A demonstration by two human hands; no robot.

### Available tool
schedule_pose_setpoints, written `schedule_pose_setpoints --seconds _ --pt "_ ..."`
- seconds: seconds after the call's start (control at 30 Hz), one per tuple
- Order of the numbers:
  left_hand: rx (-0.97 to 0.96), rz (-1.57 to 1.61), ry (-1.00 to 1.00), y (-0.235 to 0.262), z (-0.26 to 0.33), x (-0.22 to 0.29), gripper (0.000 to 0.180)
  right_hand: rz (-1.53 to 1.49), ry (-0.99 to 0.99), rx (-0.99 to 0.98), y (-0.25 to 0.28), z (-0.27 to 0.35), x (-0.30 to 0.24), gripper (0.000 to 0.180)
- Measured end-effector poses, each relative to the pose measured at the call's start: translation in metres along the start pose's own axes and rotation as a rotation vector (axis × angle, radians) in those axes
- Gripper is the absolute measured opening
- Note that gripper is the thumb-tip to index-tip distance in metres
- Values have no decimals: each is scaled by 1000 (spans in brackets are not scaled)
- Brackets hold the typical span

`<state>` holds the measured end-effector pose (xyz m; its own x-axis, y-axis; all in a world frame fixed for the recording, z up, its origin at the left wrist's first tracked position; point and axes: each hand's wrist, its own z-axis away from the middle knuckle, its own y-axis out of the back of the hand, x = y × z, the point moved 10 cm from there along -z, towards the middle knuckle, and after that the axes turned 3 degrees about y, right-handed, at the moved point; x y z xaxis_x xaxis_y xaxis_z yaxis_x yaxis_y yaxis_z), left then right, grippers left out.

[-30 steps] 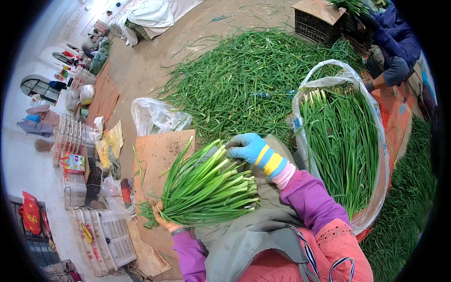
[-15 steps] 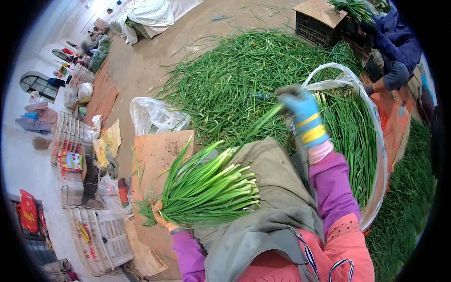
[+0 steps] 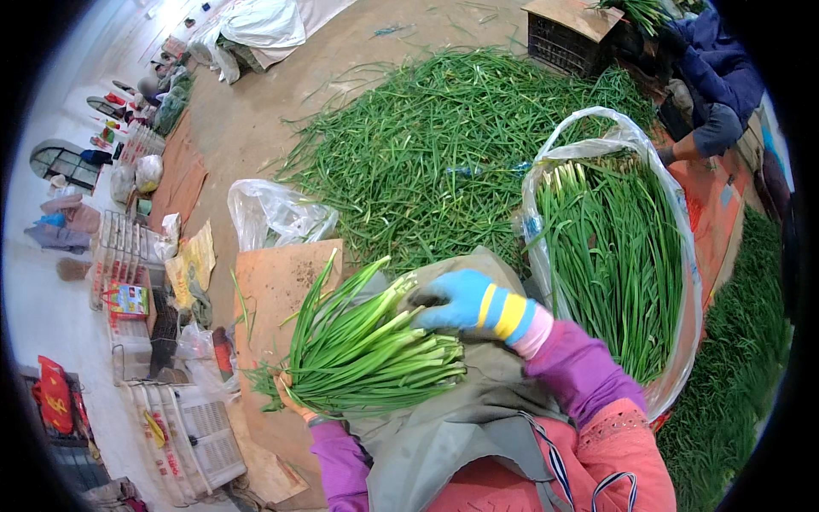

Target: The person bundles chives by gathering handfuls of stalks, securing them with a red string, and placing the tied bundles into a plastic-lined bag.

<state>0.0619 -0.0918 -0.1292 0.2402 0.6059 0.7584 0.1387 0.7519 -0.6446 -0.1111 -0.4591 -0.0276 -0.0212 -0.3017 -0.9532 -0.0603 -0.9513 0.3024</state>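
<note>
The brown floor (image 3: 256, 119) here carries a loose heap of green stalks (image 3: 426, 154) at twelve o'clock, a black crate (image 3: 559, 47) at one, and a crumpled clear bag (image 3: 273, 209) at ten.

Left hand (image 3: 295, 398) grips a green bunch (image 3: 358, 363) — right hand's fingers (image 3: 429, 318) near its pale ends (image 3: 441, 348).

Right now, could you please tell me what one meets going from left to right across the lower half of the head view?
Red item, white plastic crate, bundle of green stalks, gloved right hand, clear plastic bag, dark green leaves.
</note>
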Motion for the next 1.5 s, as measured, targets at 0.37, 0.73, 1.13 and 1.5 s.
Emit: schedule_pose_setpoints --seconds 0.37,0.73,1.13,1.5 --pt "121 38 -7 -66 14 19 17 -533 -191 811 123 54 91 23" --pt "-635 -141 -87 -445 11 90 24 -770 -22 802 124 42 61 32" --pt "-2084 -1129 -447 -477 145 6 37 -918 -84 969 153 110 122 26" --pt "-2460 -1477 -349 -209 235 -10 17 111 54 547 52 1 21 67"
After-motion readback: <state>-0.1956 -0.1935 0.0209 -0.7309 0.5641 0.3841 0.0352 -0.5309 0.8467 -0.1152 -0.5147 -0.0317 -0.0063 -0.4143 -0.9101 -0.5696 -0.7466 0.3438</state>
